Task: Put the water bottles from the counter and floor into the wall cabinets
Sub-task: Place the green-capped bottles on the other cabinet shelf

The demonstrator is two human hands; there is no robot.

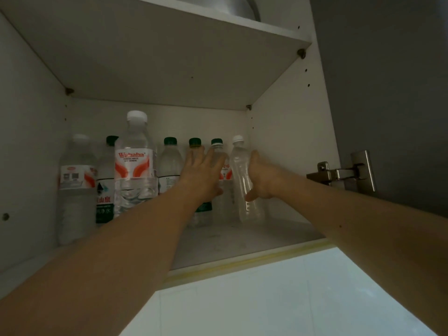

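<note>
Both arms are reaching up into the open wall cabinet (278,146), whose lower shelf (242,241) is filling the middle of the frame. The left hand (202,174) is lying flat against the bottles at the centre of the row, its fingers (194,157) straight and slightly spread, touching the green-capped bottle (195,143) and the bottle with the red-marked label (224,172) just right of it. The right hand (260,179) is holding the clear unlabelled bottle (240,166) with the white cap, right of centre; the thumb is crossing the bottle's front low down, while the fingers are going round behind it and cannot be seen. This bottle is tilting slightly, its base on the shelf.

Further left in the frame, a tall Wahaha bottle (134,166) with a white cap is standing nearest the front. Behind it are standing a green-capped bottle with Chinese lettering (105,190) and another green-capped bottle (169,163). At the far left, a second Wahaha bottle (76,185) is standing close to the cabinet's side wall.

At the right edge, a metal hinge (339,174) is joining the cabinet to its open door (388,93). A second shelf (169,57) is spanning the top of the frame.
</note>
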